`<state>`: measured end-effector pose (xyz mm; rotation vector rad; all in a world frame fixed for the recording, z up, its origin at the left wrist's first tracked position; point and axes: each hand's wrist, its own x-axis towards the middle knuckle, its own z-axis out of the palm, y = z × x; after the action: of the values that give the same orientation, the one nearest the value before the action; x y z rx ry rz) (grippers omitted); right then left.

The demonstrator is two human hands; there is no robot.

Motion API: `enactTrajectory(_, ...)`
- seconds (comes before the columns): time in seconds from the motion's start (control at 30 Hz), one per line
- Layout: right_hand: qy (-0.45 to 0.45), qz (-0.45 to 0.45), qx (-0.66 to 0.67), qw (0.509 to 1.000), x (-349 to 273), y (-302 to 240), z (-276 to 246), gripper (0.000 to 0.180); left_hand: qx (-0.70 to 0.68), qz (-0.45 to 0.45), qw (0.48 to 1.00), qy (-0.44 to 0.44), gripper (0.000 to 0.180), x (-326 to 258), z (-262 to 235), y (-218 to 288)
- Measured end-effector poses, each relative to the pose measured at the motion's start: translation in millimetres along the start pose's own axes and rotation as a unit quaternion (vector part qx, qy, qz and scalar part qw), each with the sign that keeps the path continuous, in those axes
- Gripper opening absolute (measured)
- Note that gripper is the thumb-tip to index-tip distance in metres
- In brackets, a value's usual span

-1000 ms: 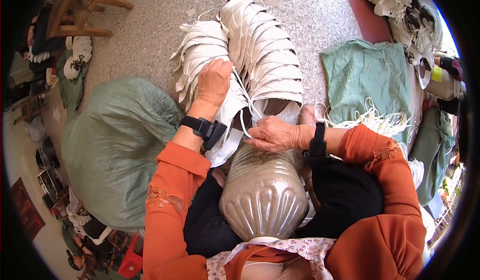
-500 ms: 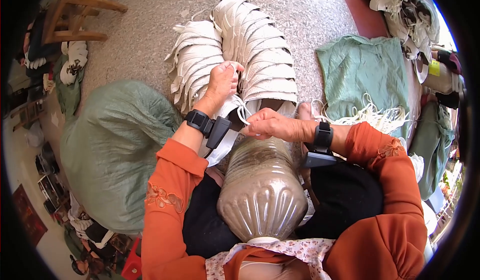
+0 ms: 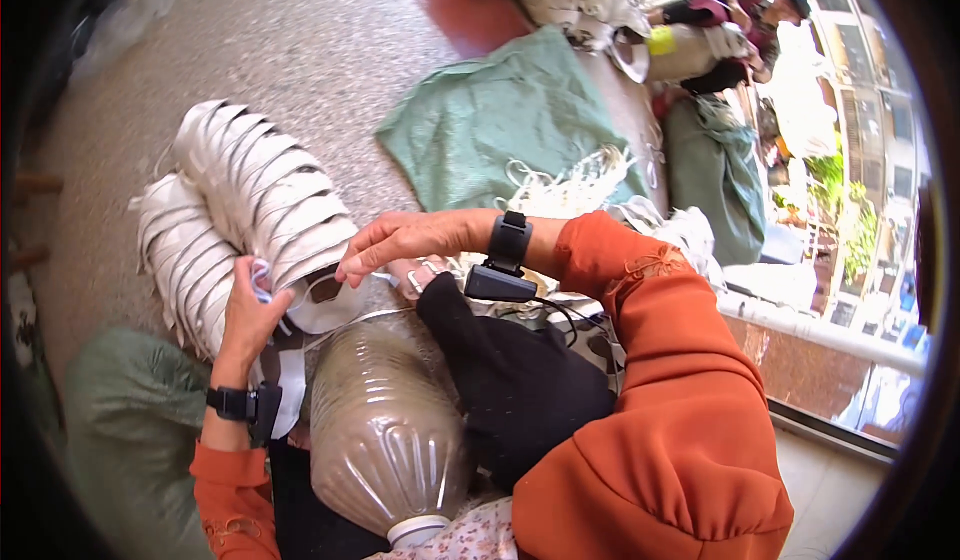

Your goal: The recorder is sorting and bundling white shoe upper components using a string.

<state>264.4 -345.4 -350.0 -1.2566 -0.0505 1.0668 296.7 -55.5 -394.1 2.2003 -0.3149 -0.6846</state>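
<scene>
Speckled grey stone floor [image 3: 300,50] spreads across the upper left, and low on the left lies a bulging pale green sack [image 3: 120,430]. Next along, two fanned rows of white masks [image 3: 240,210] rest on the floor, overlapping like shingles. The left hand [image 3: 250,310] is curled against the near end of the stack, fingers closed on a white mask [image 3: 325,295] with its thin strap running across. Below it, a large clear plastic bottle [image 3: 385,430] filled with something tan lies on the lap, cap towards the camera. The right hand [image 3: 395,240] hovers over that same mask, fingers loosely bent and pointing left; whether it pinches the strap, I can't tell. Further right, a green cloth [image 3: 480,140] lies flat on the floor with loose white straps [image 3: 570,185] heaped on its edge. At far right, a low tiled ledge [image 3: 810,345] borders the floor, sunlit.
</scene>
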Motion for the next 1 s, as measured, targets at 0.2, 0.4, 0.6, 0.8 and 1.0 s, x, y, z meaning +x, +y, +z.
enactTrajectory(0.2,0.18,-0.014,0.099,0.979,-143.6,22.7,16.3,0.035,0.181,-0.019,0.982,-0.04,0.043,11.7,6.3,-25.1)
enactTrajectory(0.4,0.235,0.049,-0.024,0.971,-232.2,76.2,84.4,0.035,0.095,0.002,0.995,-0.037,0.029,18.6,-16.9,-37.8)
enactTrajectory(0.6,0.277,0.023,-0.137,0.951,-284.0,65.8,108.9,0.041,0.031,-0.108,0.993,-0.036,0.007,23.4,-109.8,28.9)
enactTrajectory(0.8,0.267,-0.095,-0.168,0.944,-298.5,44.4,129.2,0.036,0.05,-0.032,0.998,0.004,0.006,31.1,-179.3,183.3)
enactTrajectory(1.0,0.238,-0.202,-0.255,0.915,-292.8,37.3,152.4,0.031,0.133,0.12,0.981,-0.075,0.008,-27.2,-103.7,415.8)
